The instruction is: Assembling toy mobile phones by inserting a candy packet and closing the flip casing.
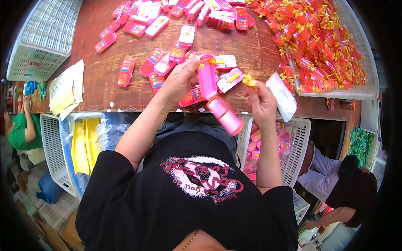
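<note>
My left hand is closed around a pink toy phone, held up over the table's near edge. From its lower end a shiny pink part hangs down to the right; I cannot tell how the two join. A yellow tab shows near the phone's top. To the right, my right hand pinches a small yellow plastic piece, apart from the phone. Just beyond both hands lie several pink toy phones, some with coloured buttons up, some showing white faces with yellow bits.
More pink phones lie at the far side. A white tray at right holds many red-orange pieces with yellow parts. Paper sheets, a white plastic bag and a white basket are on the table. Crates flank my lap; two people sit nearby.
</note>
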`<state>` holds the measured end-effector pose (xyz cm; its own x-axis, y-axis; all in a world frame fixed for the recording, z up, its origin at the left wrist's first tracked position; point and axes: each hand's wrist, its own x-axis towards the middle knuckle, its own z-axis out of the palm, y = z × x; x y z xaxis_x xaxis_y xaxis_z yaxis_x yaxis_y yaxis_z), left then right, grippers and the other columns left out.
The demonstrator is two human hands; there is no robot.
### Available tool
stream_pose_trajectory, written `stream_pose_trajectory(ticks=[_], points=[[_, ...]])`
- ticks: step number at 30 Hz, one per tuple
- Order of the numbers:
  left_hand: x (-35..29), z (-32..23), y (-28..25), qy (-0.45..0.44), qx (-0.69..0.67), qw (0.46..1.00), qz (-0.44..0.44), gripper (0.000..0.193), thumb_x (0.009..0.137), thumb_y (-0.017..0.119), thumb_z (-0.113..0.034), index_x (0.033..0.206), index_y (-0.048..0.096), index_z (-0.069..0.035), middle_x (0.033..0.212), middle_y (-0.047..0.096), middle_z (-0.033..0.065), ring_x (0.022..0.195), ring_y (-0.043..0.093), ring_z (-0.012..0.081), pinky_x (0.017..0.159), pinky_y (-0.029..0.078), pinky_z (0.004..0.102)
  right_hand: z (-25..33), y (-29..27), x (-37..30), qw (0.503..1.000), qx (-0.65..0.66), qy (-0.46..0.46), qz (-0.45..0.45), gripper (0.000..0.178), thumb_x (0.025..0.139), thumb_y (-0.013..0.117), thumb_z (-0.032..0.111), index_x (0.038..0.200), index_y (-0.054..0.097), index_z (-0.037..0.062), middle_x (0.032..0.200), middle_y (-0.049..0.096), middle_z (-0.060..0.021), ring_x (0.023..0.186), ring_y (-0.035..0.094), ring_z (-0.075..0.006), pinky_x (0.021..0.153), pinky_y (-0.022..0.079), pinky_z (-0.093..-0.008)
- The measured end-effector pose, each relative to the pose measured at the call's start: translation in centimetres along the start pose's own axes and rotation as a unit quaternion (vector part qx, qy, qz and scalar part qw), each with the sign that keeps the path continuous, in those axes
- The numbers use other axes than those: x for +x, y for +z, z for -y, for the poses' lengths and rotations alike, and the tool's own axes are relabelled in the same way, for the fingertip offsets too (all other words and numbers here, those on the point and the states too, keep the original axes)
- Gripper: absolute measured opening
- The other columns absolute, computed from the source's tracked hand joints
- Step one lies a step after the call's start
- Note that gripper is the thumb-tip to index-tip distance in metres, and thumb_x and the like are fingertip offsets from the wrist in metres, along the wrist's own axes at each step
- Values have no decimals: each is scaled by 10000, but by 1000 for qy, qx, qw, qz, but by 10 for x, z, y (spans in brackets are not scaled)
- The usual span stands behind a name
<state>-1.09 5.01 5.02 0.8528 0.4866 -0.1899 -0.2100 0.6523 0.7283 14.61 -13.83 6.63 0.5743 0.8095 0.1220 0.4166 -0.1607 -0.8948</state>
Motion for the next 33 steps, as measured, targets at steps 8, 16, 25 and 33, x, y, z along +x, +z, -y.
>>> stream_pose_trajectory(ticks=[8, 16, 25, 33], points=[[-7, 10, 17, -59, 112, 991, 49, 502, 1043, 345, -418, 1204, 572, 1, 1019, 666, 81, 839, 642, 98, 723, 515, 227, 31, 8, 21, 980, -148, -134, 2, 219, 883, 652, 66, 1089, 641, -7, 776, 583, -89, 653, 546, -188, 590, 430, -294], [-4, 18, 23, 217, 533, 818, 15, 415, 1015, 451, -264, 1214, 509, 95, 1046, 616, 232, 993, 609, 357, 850, 488, 407, 33, 14, 24, 927, -308, -211, 16, 163, 832, 670, 86, 983, 639, 33, 751, 614, -109, 665, 615, -292, 574, 460, -395], [5, 27, 16, 93, 309, 945, -43, 382, 1035, 415, -270, 1206, 534, 50, 1074, 635, 127, 953, 639, 207, 830, 514, 325, 35, 23, 20, 918, -318, -237, 9, 357, 799, 708, 118, 1150, 655, 78, 828, 607, -90, 711, 610, -254, 612, 486, -374], [9, 14, 12, -1, -50, 999, 19, 355, 1010, 493, -287, 1200, 522, 11, 1089, 647, 149, 982, 651, 189, 817, 566, 331, 5, 34, -1, 906, -294, -306, -4, 539, 711, 720, 38, 1233, 635, 143, 1092, 516, -94, 976, 541, -274, 809, 466, -386]])
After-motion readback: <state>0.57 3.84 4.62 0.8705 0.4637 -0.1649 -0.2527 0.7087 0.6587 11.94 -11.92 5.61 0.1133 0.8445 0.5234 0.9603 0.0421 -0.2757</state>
